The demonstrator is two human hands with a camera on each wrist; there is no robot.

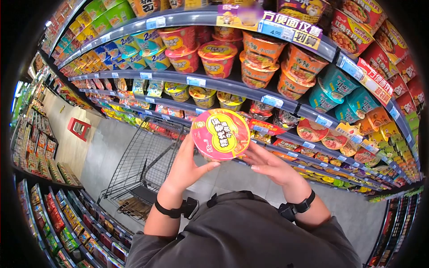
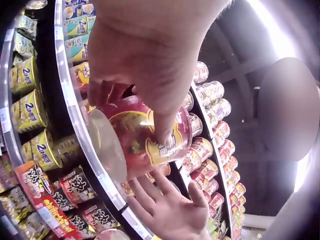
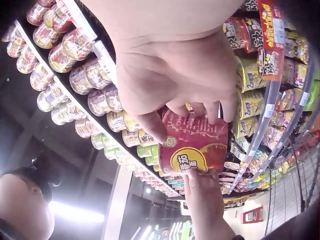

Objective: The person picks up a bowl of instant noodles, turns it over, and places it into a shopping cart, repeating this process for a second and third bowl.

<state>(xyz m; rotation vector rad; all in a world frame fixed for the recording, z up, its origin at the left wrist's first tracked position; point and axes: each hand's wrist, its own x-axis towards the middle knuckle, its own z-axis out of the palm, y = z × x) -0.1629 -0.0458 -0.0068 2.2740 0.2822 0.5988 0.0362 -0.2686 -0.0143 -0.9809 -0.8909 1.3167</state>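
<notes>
A pink and red instant noodle cup (image 1: 221, 134) with a yellow label on its lid is held up in front of the chest, lid facing the head camera. My left hand (image 1: 185, 163) grips it from the left side, thumb along the wall and fingers round the far side. The left wrist view shows that thumb pressed on the cup (image 2: 140, 135). On the other side, my right hand (image 1: 275, 167) has its fingers extended, fingertips right at the cup's side. Its palm (image 2: 177, 212) faces the cup, fingers spread, in the left wrist view.
Ahead runs a long curved shelf (image 1: 250, 91) with stacked noodle cups, including red cups (image 1: 217, 58), orange cups (image 1: 259, 67) and teal cups (image 1: 335, 85). A wire shopping cart (image 1: 143, 152) stands to the left. A red stool (image 1: 79, 128) sits farther along the aisle. More shelves (image 1: 67, 223) line the lower left.
</notes>
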